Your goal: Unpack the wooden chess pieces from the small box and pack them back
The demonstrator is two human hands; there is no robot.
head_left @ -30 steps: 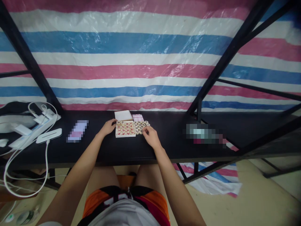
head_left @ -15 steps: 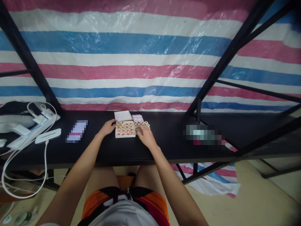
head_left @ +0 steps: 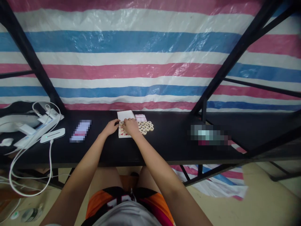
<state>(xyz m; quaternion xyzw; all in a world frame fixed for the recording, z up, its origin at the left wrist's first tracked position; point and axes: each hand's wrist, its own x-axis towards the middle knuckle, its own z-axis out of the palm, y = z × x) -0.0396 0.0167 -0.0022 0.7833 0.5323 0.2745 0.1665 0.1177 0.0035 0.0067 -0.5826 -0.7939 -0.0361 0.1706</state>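
Note:
On the black tabletop sits a small white box [head_left: 123, 136] with round Chinese chess pieces [head_left: 121, 130] inside, marked in red. My left hand [head_left: 112, 127] rests against the box's left side, its fingers curled at the far left corner. Over the box is my right hand [head_left: 131, 126], fingertips bent down near the far row and covering much of the contents. Whatever those fingertips hold is hidden. To the right of the box lies a loose cluster of chess pieces [head_left: 147, 126] with dark markings.
Behind the box are a white lid [head_left: 126, 115] and a pink-and-white paper [head_left: 140, 118]. A blurred phone-like object [head_left: 81, 131] lies left, near a white device [head_left: 52, 135] and a cabled power strip [head_left: 37, 128]. A blurred object [head_left: 209, 135] is at right.
My right hand has moved left from the loose pieces to above the box. My left hand stays at the box's left side. The whole view has shifted slightly.

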